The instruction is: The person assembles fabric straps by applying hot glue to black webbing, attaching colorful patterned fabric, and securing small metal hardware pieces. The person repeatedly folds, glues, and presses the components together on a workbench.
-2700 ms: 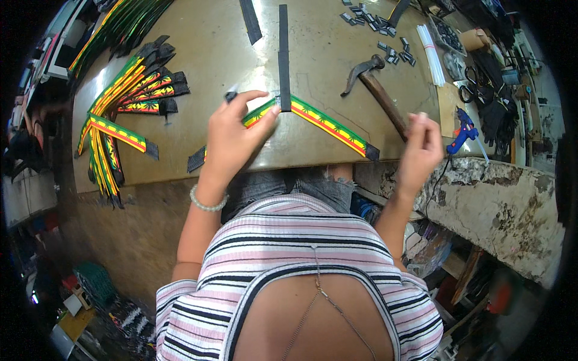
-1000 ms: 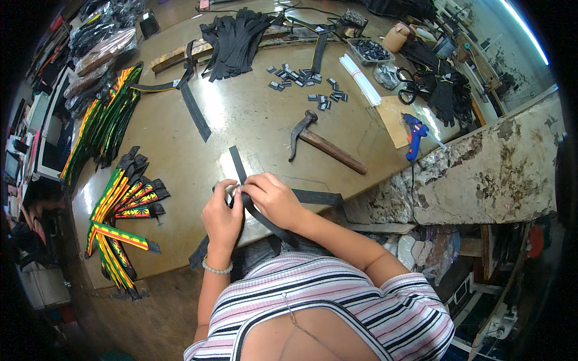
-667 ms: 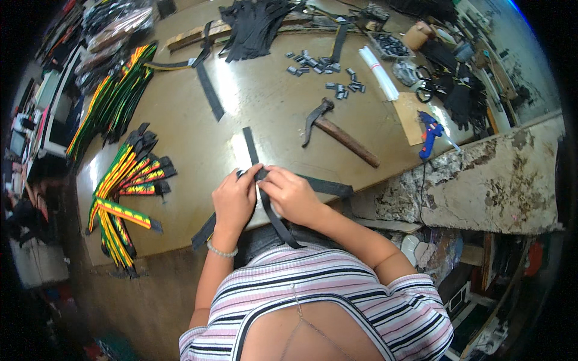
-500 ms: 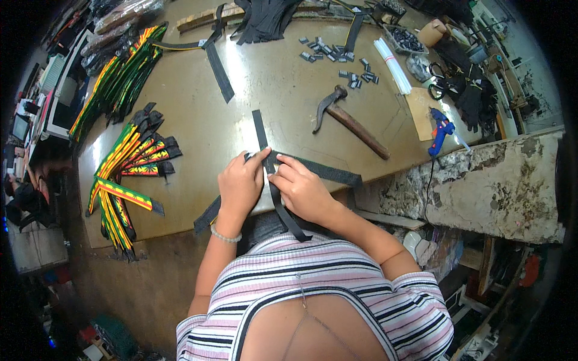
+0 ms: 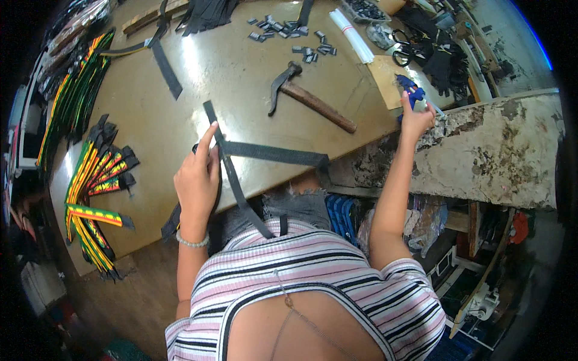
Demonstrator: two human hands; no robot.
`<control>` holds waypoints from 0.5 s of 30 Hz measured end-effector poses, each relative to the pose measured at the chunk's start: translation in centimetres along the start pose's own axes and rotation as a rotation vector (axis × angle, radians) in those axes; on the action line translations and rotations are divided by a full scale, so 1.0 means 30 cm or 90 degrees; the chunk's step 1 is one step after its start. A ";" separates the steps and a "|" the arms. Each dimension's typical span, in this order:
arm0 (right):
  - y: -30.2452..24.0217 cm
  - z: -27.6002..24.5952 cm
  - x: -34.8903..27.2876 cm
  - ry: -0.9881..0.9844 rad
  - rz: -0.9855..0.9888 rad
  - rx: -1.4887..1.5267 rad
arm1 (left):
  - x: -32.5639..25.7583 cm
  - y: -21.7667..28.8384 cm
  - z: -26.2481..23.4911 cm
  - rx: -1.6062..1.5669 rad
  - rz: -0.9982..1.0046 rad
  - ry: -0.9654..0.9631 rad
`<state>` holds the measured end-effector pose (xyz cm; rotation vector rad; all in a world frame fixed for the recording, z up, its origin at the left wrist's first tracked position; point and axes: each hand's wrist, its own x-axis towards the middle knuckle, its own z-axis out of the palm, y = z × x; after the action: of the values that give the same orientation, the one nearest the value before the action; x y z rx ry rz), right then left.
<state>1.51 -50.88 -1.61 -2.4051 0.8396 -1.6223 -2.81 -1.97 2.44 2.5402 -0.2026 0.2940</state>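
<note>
My left hand (image 5: 197,175) rests at the table's near edge, its extended index finger and thumb pinning black webbing straps. One black strap (image 5: 274,151) runs right from the fingertips and droops over the edge. Another, narrower strap (image 5: 241,195) hangs toward my lap, and a short end sticks up beyond the finger. Far to the right, my right hand (image 5: 417,122) is closed around a blue hot glue gun (image 5: 412,91) with a pale glue stick at its rear. Part of the gun is hidden by the fingers.
A hammer (image 5: 319,105) lies mid-table, with several small dark metal clips (image 5: 278,27) beyond it. White glue sticks (image 5: 351,37), scissors (image 5: 402,53) and brown card (image 5: 385,75) sit at the far right. Striped colourful straps (image 5: 90,180) are heaped left. A stained wall ledge (image 5: 481,150) adjoins the table.
My right hand has left the straps and reached right to the glue gun, closing on it. My left hand stays on the straps. The whole view has shifted rightward.
</note>
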 end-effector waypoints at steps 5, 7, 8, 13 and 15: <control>-0.086 0.004 0.122 -0.412 0.124 0.037 | -0.083 -0.002 -0.029 0.016 -0.064 0.068; -0.296 -0.104 0.120 -0.507 0.153 0.212 | -0.100 -0.007 -0.019 0.012 -0.034 0.054; -0.406 -0.163 0.087 -0.585 0.172 0.301 | -0.098 -0.012 -0.010 0.017 -0.014 0.076; -0.787 -0.273 -0.146 -0.877 -0.196 0.515 | -0.081 -0.030 0.014 0.034 0.025 0.074; -0.834 -0.261 -0.193 -0.874 -0.253 0.504 | -0.082 -0.032 0.012 0.033 0.023 0.069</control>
<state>2.41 -25.39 6.78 -2.2805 -0.4508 0.0290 -4.92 -1.19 1.04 2.5659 -0.2022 0.4546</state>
